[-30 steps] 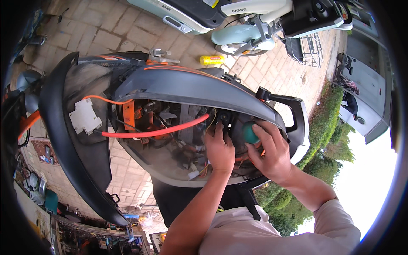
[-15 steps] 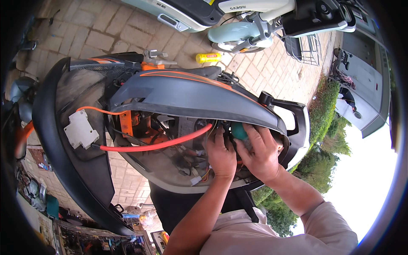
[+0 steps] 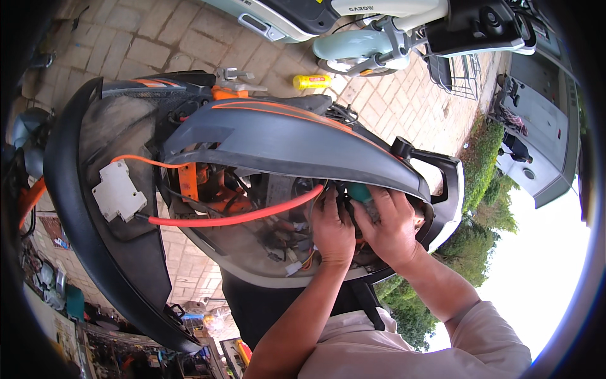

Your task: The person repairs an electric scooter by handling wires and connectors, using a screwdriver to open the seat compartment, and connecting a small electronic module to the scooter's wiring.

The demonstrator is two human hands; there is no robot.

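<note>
Both my hands reach into the open body of an electric scooter [image 3: 271, 136], grey with orange stripes. My left hand [image 3: 333, 232] has its fingers bent together around something dark and small, near the end of a thick red cable [image 3: 240, 218]; I cannot make out what it holds. Beside it, my right hand [image 3: 390, 227] is closed around a teal, rounded piece [image 3: 358, 192], mostly covered by the fingers. The red cable runs left to a white circuit breaker [image 3: 120, 191] lying on the dark plastic panel. An orange wire [image 3: 148, 162] also leads from the breaker.
Loose wires with a white connector [image 3: 293, 268] lie in the body below my left hand. An orange bracket [image 3: 188, 183] sits farther left. Beyond the scooter, a yellow bottle [image 3: 312, 82] lies on brick paving near another scooter's wheel [image 3: 353, 50]. A cluttered tool tray [image 3: 136, 350] is at lower left.
The view has shifted slightly. Both hands stay at the same spot in the scooter body, and the right fingers now cover more of the teal piece.
</note>
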